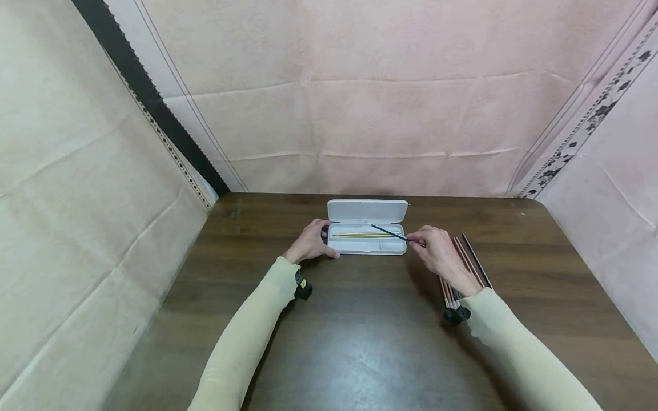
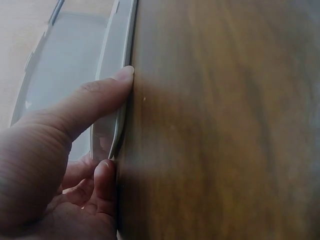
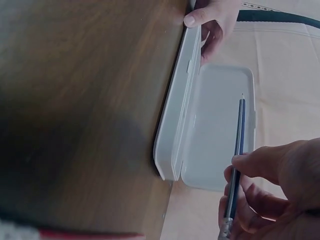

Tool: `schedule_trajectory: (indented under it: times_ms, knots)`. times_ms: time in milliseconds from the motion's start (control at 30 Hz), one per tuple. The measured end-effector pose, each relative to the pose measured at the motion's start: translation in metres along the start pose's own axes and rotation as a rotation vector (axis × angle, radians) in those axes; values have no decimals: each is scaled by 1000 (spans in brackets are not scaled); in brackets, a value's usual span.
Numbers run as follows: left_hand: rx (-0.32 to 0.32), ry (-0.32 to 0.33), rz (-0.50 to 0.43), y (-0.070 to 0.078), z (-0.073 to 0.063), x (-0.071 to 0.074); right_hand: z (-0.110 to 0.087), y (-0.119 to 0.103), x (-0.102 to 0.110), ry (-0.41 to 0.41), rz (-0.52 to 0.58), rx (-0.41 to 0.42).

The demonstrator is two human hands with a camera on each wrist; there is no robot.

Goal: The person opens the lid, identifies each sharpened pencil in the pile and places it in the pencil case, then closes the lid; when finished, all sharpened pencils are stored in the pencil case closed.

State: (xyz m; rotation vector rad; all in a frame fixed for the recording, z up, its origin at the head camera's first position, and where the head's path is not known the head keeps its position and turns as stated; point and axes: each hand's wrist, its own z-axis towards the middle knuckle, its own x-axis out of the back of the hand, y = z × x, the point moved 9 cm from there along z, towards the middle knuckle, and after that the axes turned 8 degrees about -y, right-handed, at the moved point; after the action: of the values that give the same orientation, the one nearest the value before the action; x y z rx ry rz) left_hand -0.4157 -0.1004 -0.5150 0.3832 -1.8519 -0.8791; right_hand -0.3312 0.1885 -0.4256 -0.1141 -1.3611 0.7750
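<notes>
Near the far edge of the tabletop (image 1: 360, 342), a white plastic pencil case (image 1: 360, 252) sits w/ its lid (image 1: 367, 211) tipped back on the far side, prob. so the tray is reachable from above. L hand (image 1: 311, 240) grips the case's left end, thumb along the near wall, other fingers curled round the end, prob. to stop it sliding. R hand (image 1: 437, 251) pinches a dark blue pencil (image 1: 389, 232), fingers narrow on its rear half, so the front length sticks out free over the right part of the case; can't tell if it touches anything there. Pencil's sharpened tip points away from the R hand, to the far left; the metal-ferrule end is back at the fingers. Its long axis runs slantwise, near right to far left, a bit off the case's own L-to-R axis. Yellow pencil stock (image 1: 354, 235) lies lengthwise in the tray, roughly parallel to the case; exact no. unclear. More pencils, brown and dark (image 1: 465, 256), lie bunched on the tabletop right of the case, partly hidden under the R forearm, prob. put there for easy reach by that hand; they slant far left to near right, w/ some silvery ends on the near side.
</notes>
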Motion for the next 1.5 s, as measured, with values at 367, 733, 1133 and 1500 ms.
schedule_trajectory:
  times_ms: [367, 733, 1133, 1500]
  knots:
    - [6, 0, -2, 2, 2, 2, 37, -7, -23, -29, -17, 66]
    - [1, -4, 21, 1, 5, 0, 66, -13, -45, -51, -61, 123]
    - [12, -1, 16, 1, 2, -1, 85, -7, -67, -133, -32, 54]
    - [12, -1, -8, 0, 1, 0, 93, -6, -81, -182, -79, -23]
